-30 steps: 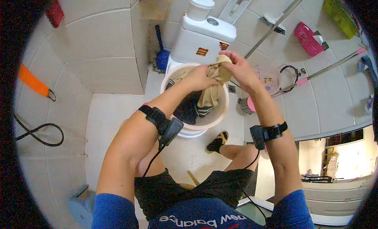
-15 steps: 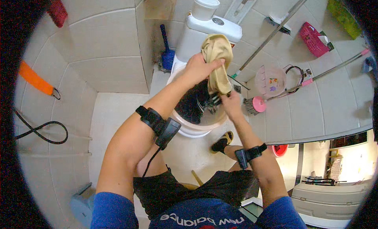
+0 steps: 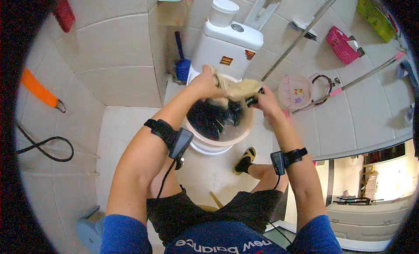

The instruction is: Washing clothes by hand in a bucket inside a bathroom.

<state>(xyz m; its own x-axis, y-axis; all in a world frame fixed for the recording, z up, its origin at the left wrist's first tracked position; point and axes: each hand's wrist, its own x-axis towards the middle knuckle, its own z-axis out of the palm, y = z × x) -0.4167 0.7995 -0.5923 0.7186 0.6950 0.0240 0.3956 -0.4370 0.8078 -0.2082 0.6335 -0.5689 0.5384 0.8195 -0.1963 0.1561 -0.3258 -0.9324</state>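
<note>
Left hand (image 3: 205,84) holds one end of a beige garment (image 3: 244,89), and the right hand (image 3: 266,102) pinches the other end, where a dark edge shows; blurred, it spans the gap between them above the far edge of a pale pink basin (image 3: 220,142). Dark clothing (image 3: 207,122) lies in the basin, toward its left edge. Beyond stands a white toilet tank (image 3: 218,49), a white tub (image 3: 223,13) near its top left corner.

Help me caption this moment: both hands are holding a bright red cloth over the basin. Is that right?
Not quite: the head view shows the cloth is beige, not bright red. The left hand and right hand are indeed holding it over the basin.
</note>
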